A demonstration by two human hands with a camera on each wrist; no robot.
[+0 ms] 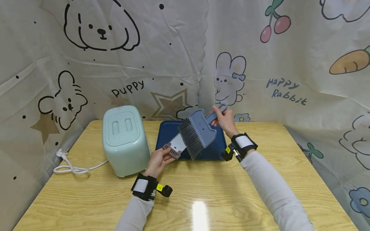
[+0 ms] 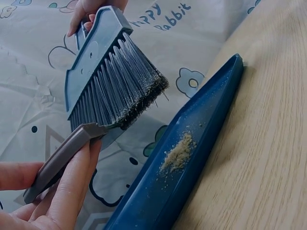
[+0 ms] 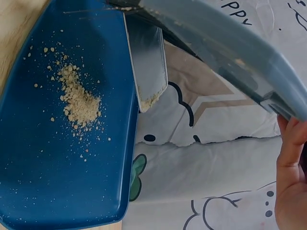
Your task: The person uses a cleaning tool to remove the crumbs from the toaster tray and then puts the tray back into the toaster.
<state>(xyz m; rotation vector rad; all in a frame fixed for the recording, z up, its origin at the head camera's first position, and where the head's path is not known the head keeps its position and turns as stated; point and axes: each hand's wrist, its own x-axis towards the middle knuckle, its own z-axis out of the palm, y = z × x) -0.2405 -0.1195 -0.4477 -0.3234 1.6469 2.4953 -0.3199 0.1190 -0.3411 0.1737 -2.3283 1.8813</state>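
Observation:
My left hand pinches the slotted grey-brown end of a small crumb tray, thumb on one side and fingers on the other. The right hand grips the handle of a blue-grey brush. Its dark bristles meet or overlap the crumb tray, and their tips look dusty in the left wrist view. Both are held above a dark blue tray on the table. Pale crumbs lie heaped and scattered in that tray. A few more crumbs cling to the crumb tray's far edge in the right wrist view.
A mint-green toaster stands left of the blue tray, close to my left hand. Its white cord lies coiled on the wooden table further left. A printed cloth hangs behind the table and along its sides.

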